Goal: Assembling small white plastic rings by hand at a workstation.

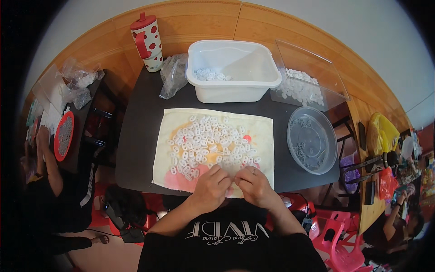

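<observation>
My left hand and my right hand are close together over the front edge of a pale yellow cloth. Fingers on both are pinched; whatever lies between them is too small or hidden to make out. Just beyond my hands, many small white oval plastic pieces with holes lie scattered across the cloth. To the right stands a round clear tub with small metal-looking parts inside. At the back, a white plastic basin holds more white pieces.
A clear bin of white pieces stands back right on the dark table. Back left are a plastic bag and a red-dotted tumbler. Other people work at tables on both sides. Pink plastic chairs stand behind right.
</observation>
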`<action>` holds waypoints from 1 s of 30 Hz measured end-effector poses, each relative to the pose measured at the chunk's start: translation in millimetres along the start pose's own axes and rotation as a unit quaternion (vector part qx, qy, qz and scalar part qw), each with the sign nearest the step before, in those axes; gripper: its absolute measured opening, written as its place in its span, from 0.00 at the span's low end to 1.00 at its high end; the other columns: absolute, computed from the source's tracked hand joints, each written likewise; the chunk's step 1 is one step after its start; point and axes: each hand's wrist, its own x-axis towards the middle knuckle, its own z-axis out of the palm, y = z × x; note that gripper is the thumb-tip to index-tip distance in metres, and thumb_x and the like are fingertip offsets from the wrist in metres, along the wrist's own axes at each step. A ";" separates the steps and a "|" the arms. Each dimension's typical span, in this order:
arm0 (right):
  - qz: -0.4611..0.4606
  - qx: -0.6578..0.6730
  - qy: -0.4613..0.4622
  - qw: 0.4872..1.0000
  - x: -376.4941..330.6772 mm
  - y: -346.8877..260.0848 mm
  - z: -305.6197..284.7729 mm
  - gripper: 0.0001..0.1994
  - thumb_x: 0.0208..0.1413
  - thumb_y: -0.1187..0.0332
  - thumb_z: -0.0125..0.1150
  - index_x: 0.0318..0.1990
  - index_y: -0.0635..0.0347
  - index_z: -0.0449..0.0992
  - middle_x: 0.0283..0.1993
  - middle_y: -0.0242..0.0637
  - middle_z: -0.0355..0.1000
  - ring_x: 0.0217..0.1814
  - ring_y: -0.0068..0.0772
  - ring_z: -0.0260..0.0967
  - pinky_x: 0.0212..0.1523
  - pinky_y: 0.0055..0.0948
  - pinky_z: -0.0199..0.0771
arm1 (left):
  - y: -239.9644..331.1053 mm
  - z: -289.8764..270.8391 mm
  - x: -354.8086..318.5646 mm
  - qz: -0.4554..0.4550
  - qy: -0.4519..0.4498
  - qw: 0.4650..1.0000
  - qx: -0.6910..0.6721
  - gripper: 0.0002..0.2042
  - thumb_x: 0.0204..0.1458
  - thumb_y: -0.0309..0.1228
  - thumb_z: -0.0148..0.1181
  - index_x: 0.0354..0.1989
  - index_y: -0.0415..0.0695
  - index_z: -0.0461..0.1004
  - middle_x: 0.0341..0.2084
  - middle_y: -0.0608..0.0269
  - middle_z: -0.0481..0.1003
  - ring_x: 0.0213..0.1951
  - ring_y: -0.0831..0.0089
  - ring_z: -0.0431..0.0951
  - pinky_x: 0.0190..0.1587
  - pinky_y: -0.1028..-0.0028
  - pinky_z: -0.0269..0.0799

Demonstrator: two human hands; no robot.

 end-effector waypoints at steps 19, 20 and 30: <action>-0.010 0.009 -0.018 1.000 1.5 2.5 0.4 0.10 0.32 0.81 0.59 0.27 0.64 0.71 0.35 0.41 0.66 0.33 0.46 0.66 0.36 0.37 0.69 | 5.4 -4.9 1.4 0.025 -0.050 0.998 0.009 0.11 0.37 0.21 0.63 0.32 0.35 0.72 0.30 0.54 0.66 0.34 0.55 0.67 0.36 0.64 0.68; -0.009 -0.004 -0.020 1.000 1.1 1.3 0.2 0.09 0.34 0.82 0.59 0.28 0.64 0.72 0.35 0.42 0.67 0.34 0.47 0.67 0.36 0.37 0.69 | 5.1 -5.6 0.9 0.013 -0.048 0.999 0.008 0.12 0.38 0.21 0.63 0.34 0.35 0.73 0.30 0.54 0.66 0.35 0.55 0.67 0.36 0.64 0.68; 0.016 -0.259 0.227 0.939 66.0 43.7 -119.3 0.06 0.50 0.84 0.63 0.33 0.63 0.75 0.32 0.43 0.75 0.31 0.42 0.74 0.31 0.34 0.71 | 10.2 -5.6 -10.3 -0.027 -0.006 0.999 0.031 0.18 0.40 0.14 0.59 0.44 0.29 0.75 0.36 0.48 0.73 0.38 0.52 0.72 0.41 0.61 0.72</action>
